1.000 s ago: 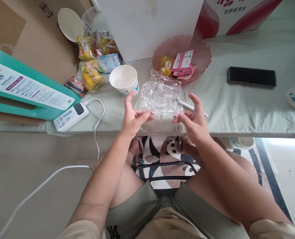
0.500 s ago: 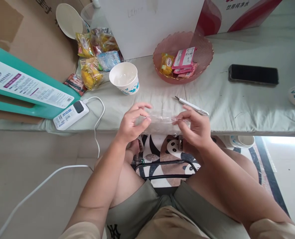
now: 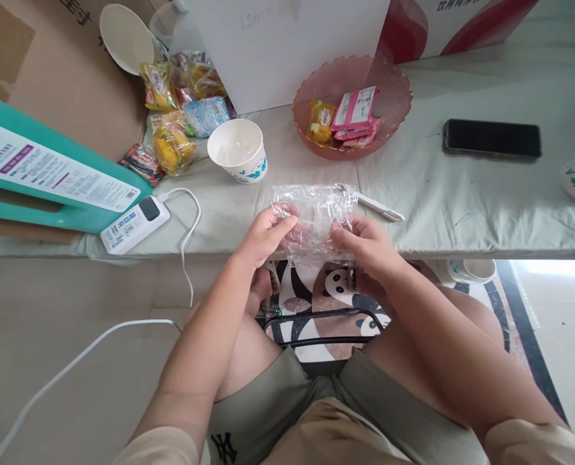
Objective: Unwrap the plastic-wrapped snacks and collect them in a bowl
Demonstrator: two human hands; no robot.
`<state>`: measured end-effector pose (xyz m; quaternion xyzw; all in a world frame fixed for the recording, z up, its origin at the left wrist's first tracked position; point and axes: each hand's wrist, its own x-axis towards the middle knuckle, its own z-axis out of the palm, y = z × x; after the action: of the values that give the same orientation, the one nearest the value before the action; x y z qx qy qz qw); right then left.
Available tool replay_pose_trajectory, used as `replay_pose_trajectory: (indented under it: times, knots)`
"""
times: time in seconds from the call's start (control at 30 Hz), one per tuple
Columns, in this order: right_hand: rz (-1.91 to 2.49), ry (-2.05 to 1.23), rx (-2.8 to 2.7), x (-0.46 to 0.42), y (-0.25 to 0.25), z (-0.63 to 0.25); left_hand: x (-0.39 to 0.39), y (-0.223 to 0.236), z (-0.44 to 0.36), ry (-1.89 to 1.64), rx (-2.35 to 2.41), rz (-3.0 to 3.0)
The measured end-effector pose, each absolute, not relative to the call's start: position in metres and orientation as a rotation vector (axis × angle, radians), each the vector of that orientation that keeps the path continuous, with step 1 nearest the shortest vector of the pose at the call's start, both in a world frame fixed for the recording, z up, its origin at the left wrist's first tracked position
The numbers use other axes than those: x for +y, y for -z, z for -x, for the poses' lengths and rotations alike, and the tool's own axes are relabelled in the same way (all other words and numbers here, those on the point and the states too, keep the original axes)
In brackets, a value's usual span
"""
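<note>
A crinkled sheet of clear plastic film, perhaps a thin bag, is stretched between my two hands over the table's front edge. My left hand pinches its left side with the thumb on top. On the right side, my right hand grips it the same way, fingers partly hidden beneath. Just behind the film lies a white pen, its tip partly covered by the plastic. A paper cup with blue leaves stands beyond my left hand.
A pink bowl holds several snack packets. More wrapped snacks lie left of the cup, near a green jug and a white power bank with a cable. A black phone is at right; a white box stands behind.
The plastic film, bunched into a narrow strip before, is now spread into a wider sheet. Both hands have turned, thumbs now on top. The view has shifted slightly.
</note>
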<state>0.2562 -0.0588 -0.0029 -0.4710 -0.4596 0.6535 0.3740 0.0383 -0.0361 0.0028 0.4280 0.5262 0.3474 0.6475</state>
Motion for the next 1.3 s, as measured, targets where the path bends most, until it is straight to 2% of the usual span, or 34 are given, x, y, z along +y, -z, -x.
replay_pose_trajectory:
  times: [0.27,0.4,0.5,0.67,0.77,0.83,0.9,1.03,1.17,1.3]
  knots:
    - [1.043,-1.72,-1.012,-0.058,0.006,-0.258,-0.036,-0.009,-0.027,-0.92,1.025,-0.91]
    - [1.046,-1.634,-1.071,-0.056,0.008,-0.262,-0.031,-0.007,-0.018,-0.903,0.917,-1.053]
    - [1.219,-1.559,-1.177,-0.054,0.006,-0.263,-0.026,0.007,-0.018,-0.95,1.094,-1.315]
    - [1.518,-1.188,-1.357,-0.054,0.002,-0.262,-0.031,0.021,-0.038,-1.482,1.551,-1.767]
    - [1.373,-1.286,-1.417,-0.057,0.0,-0.26,-0.042,0.016,-0.056,-1.242,1.312,-1.898]
    - [1.171,-1.467,-1.387,-0.061,0.002,-0.26,-0.048,0.012,-0.065,-0.939,1.096,-1.734]
    - [1.09,-1.487,-1.367,-0.062,0.005,-0.261,-0.05,0.009,-0.069,-0.77,1.0,-1.538]
    - [1.173,-1.161,-1.47,-0.062,0.013,-0.266,-0.046,0.001,-0.061,-0.74,1.019,-1.411]
    - [1.139,-1.411,-1.573,-0.066,0.013,-0.266,-0.042,-0.007,-0.048,-0.683,0.995,-1.44]
    - [1.24,-1.388,-1.365,-0.067,0.007,-0.256,-0.036,-0.01,-0.034,-0.969,1.109,-1.354]
